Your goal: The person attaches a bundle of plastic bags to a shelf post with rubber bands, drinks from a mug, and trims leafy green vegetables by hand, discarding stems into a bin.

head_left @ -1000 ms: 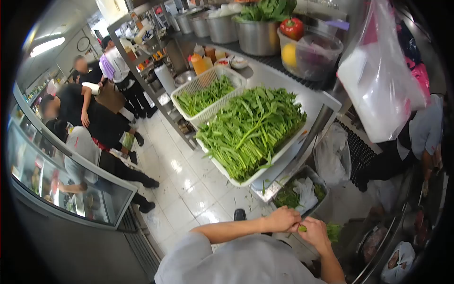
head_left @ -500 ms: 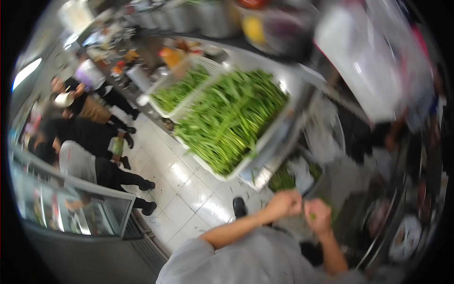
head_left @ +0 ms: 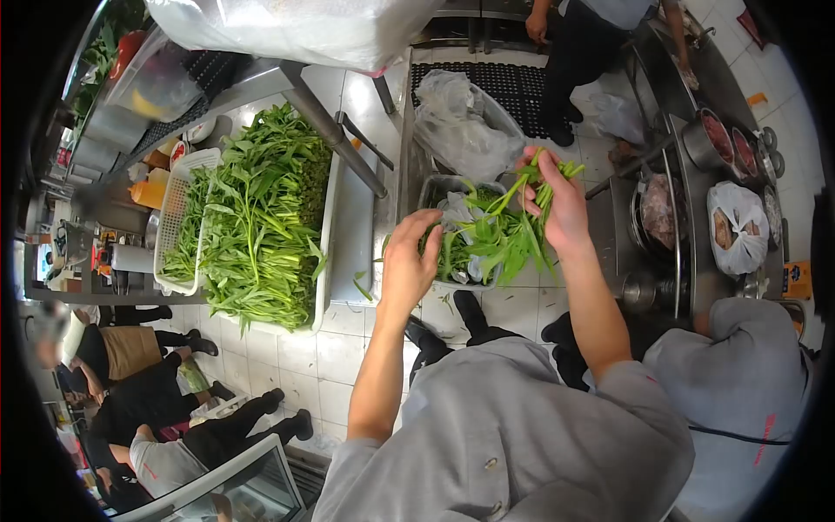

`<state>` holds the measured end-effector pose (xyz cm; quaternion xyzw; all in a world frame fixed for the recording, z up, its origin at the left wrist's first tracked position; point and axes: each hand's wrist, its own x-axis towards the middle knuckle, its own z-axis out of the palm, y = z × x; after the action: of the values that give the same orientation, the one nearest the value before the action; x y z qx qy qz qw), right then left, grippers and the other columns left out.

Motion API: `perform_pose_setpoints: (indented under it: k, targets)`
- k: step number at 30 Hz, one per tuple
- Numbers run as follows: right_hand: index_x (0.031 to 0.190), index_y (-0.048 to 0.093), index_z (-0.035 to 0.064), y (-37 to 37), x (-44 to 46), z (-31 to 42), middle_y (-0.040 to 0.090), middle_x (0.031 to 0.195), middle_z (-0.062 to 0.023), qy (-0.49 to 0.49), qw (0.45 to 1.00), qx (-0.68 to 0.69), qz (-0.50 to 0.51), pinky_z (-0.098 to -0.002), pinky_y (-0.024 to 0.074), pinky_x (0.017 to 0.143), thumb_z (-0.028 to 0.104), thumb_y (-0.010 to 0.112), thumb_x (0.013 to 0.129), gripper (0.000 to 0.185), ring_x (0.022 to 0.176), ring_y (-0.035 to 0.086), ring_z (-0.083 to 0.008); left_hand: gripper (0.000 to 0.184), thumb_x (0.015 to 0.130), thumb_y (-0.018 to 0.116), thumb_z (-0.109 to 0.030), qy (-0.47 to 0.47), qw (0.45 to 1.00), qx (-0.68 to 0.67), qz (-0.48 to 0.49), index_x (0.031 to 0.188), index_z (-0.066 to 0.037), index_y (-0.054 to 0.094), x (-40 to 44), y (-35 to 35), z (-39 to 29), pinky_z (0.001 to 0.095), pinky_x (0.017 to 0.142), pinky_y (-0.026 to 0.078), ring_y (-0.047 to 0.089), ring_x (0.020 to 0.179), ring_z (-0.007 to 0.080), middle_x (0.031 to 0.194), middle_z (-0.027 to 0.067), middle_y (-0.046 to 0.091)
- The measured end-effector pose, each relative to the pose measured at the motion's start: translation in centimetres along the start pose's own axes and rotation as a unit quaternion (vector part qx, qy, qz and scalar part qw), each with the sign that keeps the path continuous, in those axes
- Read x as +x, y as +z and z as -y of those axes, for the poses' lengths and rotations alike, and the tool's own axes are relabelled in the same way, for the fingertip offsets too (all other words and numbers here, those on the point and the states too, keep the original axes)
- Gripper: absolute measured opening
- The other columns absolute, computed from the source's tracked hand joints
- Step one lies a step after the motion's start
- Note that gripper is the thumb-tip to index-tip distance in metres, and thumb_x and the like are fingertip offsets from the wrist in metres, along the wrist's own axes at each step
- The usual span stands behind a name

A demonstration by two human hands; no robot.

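Note:
Leafy green stems (head_left: 531,204) that look like water spinach are held in my right hand (head_left: 561,209), with the leaves hanging down to the left. My left hand (head_left: 410,265) is held apart from them, fingers spread and curved, palm toward the bunch. Below both hands stands a grey tub (head_left: 428,190) with more greens and a clear plastic bag in it. To the left of my left hand, a large heap of the same greens (head_left: 261,235) fills a white plastic crate (head_left: 331,230) on the counter. Loose leaf pieces (head_left: 361,285) lie beside it.
A white perforated basket (head_left: 178,200) with greens adjoins the crate. A clear bag (head_left: 457,122) covers another tub ahead. Metal table legs (head_left: 339,152) stand between. Co-workers are close at right (head_left: 726,383), ahead (head_left: 591,52) and at lower left (head_left: 174,435). Pots (head_left: 706,143) line the right counter.
My view has swung, so the crate now lies to the left. My hands, close together before, are now apart and raised, with the greens clearly visible in the right one.

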<state>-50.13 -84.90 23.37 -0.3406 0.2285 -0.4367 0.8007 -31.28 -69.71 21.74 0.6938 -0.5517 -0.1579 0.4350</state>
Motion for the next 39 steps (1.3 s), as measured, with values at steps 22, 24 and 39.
perform_pose_setpoints:
  k: [22, 24, 39]
  targets:
    - [0.117, 0.061, -0.0036, -3.6, -1.8, -8.2, 0.06, 0.104, -0.0076, 0.038, 0.979, -0.201, -0.012, -0.0317, 0.0478, 0.08, 0.023, 0.056, 0.099, 0.032, 0.084, 0.059, -0.015, 0.022, 0.085, 0.07, -0.023, -0.186, 0.902, 0.344, -0.181, 0.094, -0.002, 0.07, -3.3, -22.0, 7.4, 0.0398, 0.077, 0.049, 0.063, 0.085, 0.0309, 0.094, 0.0152, 0.065]
    - [0.117, 0.061, -0.0052, -2.5, -1.5, -7.5, 0.062, 0.107, -0.0089, -0.099, 0.925, -0.367, 0.021, -0.031, 0.0479, 0.083, 0.02, 0.054, 0.1, 0.031, 0.088, 0.061, -0.0156, 0.021, 0.086, 0.069, -0.021, -0.167, 0.911, 0.307, -0.219, 0.093, -0.002, 0.07, -3.1, -22.9, 7.6, 0.039, 0.076, 0.05, 0.063, 0.084, 0.0298, 0.093, 0.0154, 0.066]
    - [0.101, 0.07, 0.001, 26.5, -2.1, -2.1, 0.064, 0.092, -0.011, -0.483, 0.686, -0.391, 0.378, -0.0347, 0.0521, 0.06, -0.001, 0.072, 0.074, 0.027, 0.07, 0.063, -0.0267, 0.026, 0.083, 0.074, -0.001, -0.006, 0.966, 0.147, -0.212, 0.106, 0.002, 0.064, -3.8, -27.0, -6.9, 0.0288, 0.082, 0.054, 0.069, 0.094, 0.0174, 0.097, 0.0109, 0.07]
